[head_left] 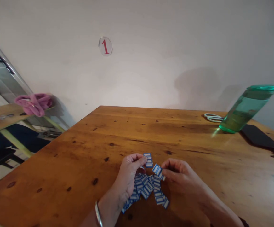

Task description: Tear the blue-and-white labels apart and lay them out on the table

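Note:
My left hand (129,171) pinches a small label sheet (149,160) with blue borders and white fields between thumb and fingers. Another blue-and-white label sheet (157,170), tilted, is gripped by the thumb and forefinger of my right hand (177,171). The two held pieces are close together but apart. Below both hands, a loose pile of similar label sheets (147,188) lies overlapping on the wooden table (92,164). Part of the pile is hidden behind my left hand and wrist.
A green transparent bottle (248,108) stands at the right, beside a dark flat object (261,137) and a coiled white cable (213,118). Off to the left, a pink fluffy item (35,103) rests on another table (0,121). The wall is behind my table.

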A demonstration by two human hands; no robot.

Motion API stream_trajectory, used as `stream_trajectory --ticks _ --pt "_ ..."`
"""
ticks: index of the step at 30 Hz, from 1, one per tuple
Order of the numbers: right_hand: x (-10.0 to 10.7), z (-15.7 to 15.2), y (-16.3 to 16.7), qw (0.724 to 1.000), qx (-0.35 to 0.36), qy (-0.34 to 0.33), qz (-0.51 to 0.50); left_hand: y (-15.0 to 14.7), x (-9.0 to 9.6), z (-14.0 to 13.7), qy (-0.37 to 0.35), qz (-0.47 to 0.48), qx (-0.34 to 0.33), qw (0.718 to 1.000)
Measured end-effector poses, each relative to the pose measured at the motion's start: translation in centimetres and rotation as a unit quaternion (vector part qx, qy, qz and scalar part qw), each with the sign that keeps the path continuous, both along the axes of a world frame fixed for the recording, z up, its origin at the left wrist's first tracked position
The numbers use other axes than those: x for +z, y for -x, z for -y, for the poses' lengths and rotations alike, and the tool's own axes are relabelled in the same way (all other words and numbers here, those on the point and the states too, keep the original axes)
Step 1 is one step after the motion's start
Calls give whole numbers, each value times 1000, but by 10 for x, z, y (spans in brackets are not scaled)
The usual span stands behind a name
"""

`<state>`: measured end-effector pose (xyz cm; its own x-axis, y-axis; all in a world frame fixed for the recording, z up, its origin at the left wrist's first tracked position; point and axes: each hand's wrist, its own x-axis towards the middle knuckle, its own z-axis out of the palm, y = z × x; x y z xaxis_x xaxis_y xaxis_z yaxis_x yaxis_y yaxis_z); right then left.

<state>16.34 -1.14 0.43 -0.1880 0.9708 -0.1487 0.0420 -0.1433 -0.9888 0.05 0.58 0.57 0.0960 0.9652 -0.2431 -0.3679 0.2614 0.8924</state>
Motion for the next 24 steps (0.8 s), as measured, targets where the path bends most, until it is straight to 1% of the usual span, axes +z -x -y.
stream_trajectory --ticks 2,4,7,8,9,10,13,14,15,17,21,24 --pt "0 2 0 997 49 -14 58 1 -1 -1 -2 -3 2 1000" --pt "-2 6 1 991 95 -17 95 1 -1 -1 -2 -6 2 1000" --pt "-3 12 4 974 175 -19 141 1 0 -1 -2 -9 1 1000" --pt "-3 12 4 968 191 -27 160 1 0 0 -2 -9 0 1000" --pt "-3 12 3 964 192 -41 181 1 0 0 -3 -9 -1 1000" --pt "-3 11 1 961 172 -62 206 1 -1 0 -4 -10 -1 1000" --pt "-3 5 -4 946 36 -128 296 1 -1 -1 -5 -10 4 1000" --pt "-4 4 -5 937 1 -142 319 1 -1 -1 -3 -9 7 1000" --pt "-5 3 -6 930 -20 -150 334 1 -1 -1 -2 -8 9 1000" --pt "-9 3 -4 923 -23 -160 348 0 -1 -1 0 -6 12 1000" --pt "-15 9 4 907 28 -177 382 0 0 -1 -9 -7 11 1000" --pt "-15 11 7 894 58 -176 408 0 -1 -1 -14 -14 8 1000"
